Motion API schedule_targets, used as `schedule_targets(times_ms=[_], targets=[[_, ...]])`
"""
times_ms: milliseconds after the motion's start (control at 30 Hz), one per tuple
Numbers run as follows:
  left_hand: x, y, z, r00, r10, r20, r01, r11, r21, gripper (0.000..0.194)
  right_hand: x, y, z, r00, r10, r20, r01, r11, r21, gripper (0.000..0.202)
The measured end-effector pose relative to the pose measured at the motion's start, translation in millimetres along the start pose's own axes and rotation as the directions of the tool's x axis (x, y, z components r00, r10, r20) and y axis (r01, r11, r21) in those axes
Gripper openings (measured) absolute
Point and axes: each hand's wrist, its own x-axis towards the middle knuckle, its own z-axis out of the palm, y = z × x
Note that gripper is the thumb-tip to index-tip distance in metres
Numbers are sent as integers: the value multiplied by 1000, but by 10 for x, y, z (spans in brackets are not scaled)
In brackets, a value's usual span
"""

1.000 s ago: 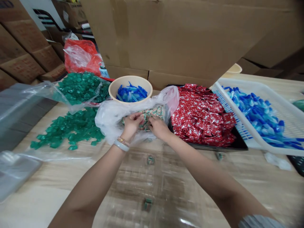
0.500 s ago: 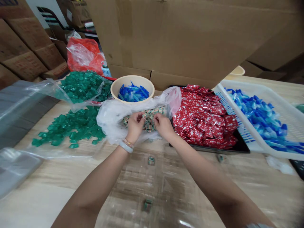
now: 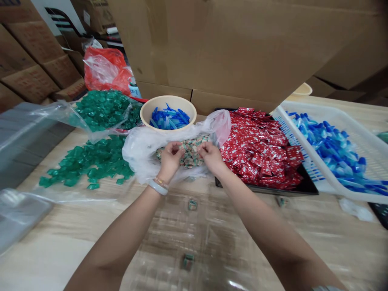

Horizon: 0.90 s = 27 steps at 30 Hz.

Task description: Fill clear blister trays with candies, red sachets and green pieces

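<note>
Striped pieces (image 3: 191, 155), too many to count, lie in one white plastic bag (image 3: 136, 149), the clock's centre. Two hands reach in: the left hand (image 3: 170, 159) at the heap's 9 o'clock, the right hand (image 3: 212, 157) at its 3. On each, thumb and fingers stand narrow; whether they pinch a piece I cannot tell. Two loose pieces (image 3: 192, 205) sit toward 6 o'clock on the surface (image 3: 60, 232), one third piece (image 3: 282, 201) toward 4. One bowl (image 3: 185, 104) of blue sticks (image 3: 168, 119) stands at 12, one black tray (image 3: 309, 185) of red packets (image 3: 257, 149) at 3, one white basket (image 3: 371, 147) beyond it. Two green heaps (image 3: 87, 161) lie at 9 and 10.
</note>
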Motion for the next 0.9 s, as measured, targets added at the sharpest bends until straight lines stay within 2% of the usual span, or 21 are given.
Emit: schedule_targets(times_ms=[33,100,133,200,333,433,567,633,700,767,833,900], targets=[[-3,10,34,998,-57,-2,57,995,-81,21,-17,-20,16,997,69,26,-72,979,189,10],[-24,39,118,988,-155,12,154,960,-235,21,-55,-62,65,979,152,135,-198,860,471,13],[-39,56,162,982,-185,34,187,937,-294,21,-72,-77,96,971,172,166,-236,807,541,14],[-74,87,235,975,-205,84,221,906,-361,21,-94,-88,158,968,206,144,-251,770,587,18],[-120,118,280,970,-224,98,244,887,-392,21,-89,-54,256,971,240,4,-200,800,566,22],[-119,126,249,968,-237,84,250,880,-404,21,-67,-52,298,956,289,-41,-217,798,563,19],[-149,187,200,976,-189,105,213,925,-316,27,-89,-129,305,940,323,-109,-223,824,520,12],[-181,241,191,986,-146,74,160,956,-246,28,-122,-173,294,948,273,-163,-191,899,395,10],[-196,295,202,991,-127,50,134,969,-207,24,-136,-190,276,961,171,-219,-127,971,204,11],[-201,350,239,992,-119,35,123,976,-181,18,-136,-181,233,976,60,-208,-45,996,76,16],[-237,418,309,993,-113,32,116,984,-132,15,-165,-166,128,985,15,-173,-3,998,70,18],[-344,495,429,994,-91,57,94,994,-54,16,-275,-151,-73,985,23,-169,3,988,156,19]])
